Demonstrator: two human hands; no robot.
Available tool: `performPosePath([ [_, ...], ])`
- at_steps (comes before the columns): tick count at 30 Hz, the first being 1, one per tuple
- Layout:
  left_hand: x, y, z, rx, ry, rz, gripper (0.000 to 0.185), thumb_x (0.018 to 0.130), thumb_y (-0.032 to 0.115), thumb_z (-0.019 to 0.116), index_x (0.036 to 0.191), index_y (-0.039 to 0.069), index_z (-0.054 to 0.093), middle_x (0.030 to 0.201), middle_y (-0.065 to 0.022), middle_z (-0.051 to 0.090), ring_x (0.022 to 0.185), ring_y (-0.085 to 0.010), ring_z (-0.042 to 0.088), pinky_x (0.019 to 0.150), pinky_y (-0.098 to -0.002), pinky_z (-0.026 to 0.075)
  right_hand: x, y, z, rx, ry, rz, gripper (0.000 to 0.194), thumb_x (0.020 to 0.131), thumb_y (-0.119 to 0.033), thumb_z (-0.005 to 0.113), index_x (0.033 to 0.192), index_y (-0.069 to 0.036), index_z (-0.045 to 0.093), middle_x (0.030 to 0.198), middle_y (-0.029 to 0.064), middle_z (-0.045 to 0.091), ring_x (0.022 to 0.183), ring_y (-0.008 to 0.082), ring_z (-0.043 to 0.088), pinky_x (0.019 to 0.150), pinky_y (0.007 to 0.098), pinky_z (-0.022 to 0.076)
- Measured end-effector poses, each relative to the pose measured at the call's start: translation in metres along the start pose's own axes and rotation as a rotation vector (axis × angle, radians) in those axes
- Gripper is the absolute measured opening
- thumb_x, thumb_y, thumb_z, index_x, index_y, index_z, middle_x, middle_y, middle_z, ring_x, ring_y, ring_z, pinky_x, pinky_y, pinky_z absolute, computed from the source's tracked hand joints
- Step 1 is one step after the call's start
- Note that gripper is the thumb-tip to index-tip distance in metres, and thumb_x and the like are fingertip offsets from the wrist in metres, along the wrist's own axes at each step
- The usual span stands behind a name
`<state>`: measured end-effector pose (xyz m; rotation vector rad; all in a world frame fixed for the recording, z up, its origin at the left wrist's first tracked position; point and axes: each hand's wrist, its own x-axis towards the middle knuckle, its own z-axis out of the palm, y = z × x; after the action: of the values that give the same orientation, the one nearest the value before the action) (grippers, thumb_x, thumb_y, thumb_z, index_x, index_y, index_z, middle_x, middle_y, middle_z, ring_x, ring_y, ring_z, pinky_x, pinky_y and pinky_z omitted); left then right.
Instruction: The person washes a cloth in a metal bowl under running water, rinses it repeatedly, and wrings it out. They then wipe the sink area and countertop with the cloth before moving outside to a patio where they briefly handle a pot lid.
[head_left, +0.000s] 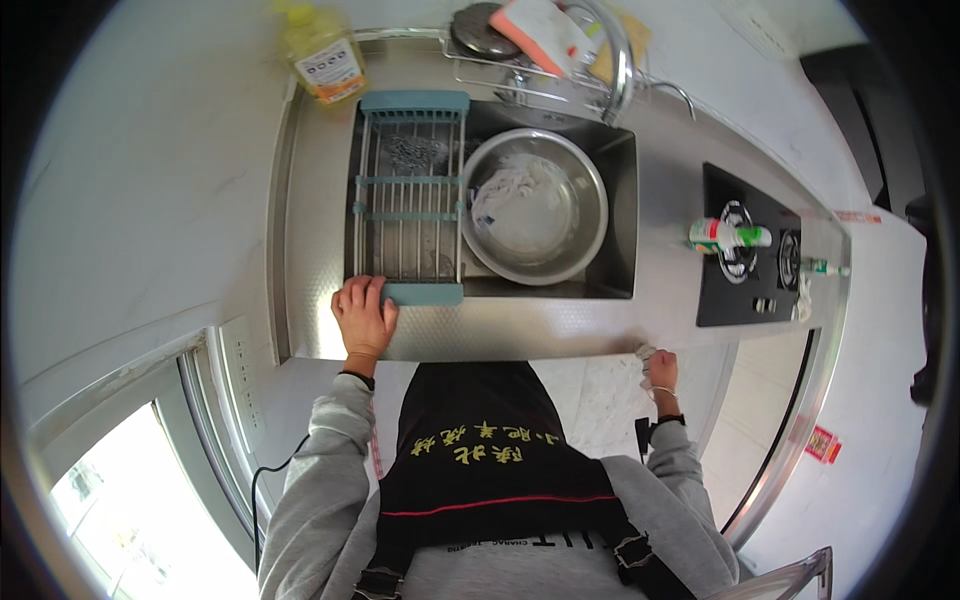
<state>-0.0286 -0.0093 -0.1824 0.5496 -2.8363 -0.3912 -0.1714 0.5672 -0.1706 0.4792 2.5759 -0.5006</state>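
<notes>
My left hand (365, 315) rests at the near left corner of a drying rack (424, 293) with teal ends and metal bars, set across the left part of the steel sink (623, 262). Its fingers touch the rack's near end; whether they grip it is unclear. My right hand (663, 369) is closed at the front edge of the steel counter, on a small pale thing (645, 352), perhaps a cloth. In the sink's right part stands a round metal basin (598, 229) with water and a whitish cloth (517, 184). A steel wool scrubber (412, 151) lies at the rack's far part.
A yellow soap bottle (327, 60) stands at the back left. Behind the sink are a curved faucet (619, 67) and a wire shelf (510, 81) with sponges (540, 34). On the right, a spray bottle (726, 235) is over the black gas hob (716, 300).
</notes>
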Motion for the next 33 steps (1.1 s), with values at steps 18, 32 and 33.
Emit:
performPosePath([
  [18,0.008,0.001,-0.003,-0.038,-0.053,-0.12,0.04,0.072,0.027,0.06,0.11,0.014,0.06,0.115,-0.0051,0.054,0.116,-0.0252,0.047,0.1,-0.0467,0.033,0.062,-0.611,0.187,-0.357,0.277,-1.477,0.047,0.095,-0.036,0.044,0.141,-0.026,0.041,0.148,0.0012,0.035,0.14,0.0332,0.023,0.111,0.0519,0.0234],
  [32,0.009,0.0,-0.003,-0.039,-0.069,-0.144,0.039,0.072,0.025,0.059,0.109,0.014,0.06,0.114,-0.0048,0.054,0.116,-0.0246,0.047,0.1,-0.0468,0.033,0.095,-0.551,0.186,-0.125,0.611,-1.027,0.036,0.086,-0.017,0.057,0.121,-0.012,0.051,0.125,0.0162,0.048,0.111,0.0387,0.046,0.091,0.0505,0.0395],
  [33,0.008,0.0,-0.003,-0.039,-0.052,-0.14,0.038,0.072,0.025,0.059,0.108,0.014,0.06,0.114,-0.0048,0.054,0.116,-0.0247,0.047,0.1,-0.0468,0.033,0.096,-0.534,0.181,-0.152,0.502,-1.048,0.035,0.085,-0.015,0.057,0.12,-0.01,0.051,0.12,0.0174,0.05,0.108,0.0397,0.048,0.089,0.051,0.0414],
])
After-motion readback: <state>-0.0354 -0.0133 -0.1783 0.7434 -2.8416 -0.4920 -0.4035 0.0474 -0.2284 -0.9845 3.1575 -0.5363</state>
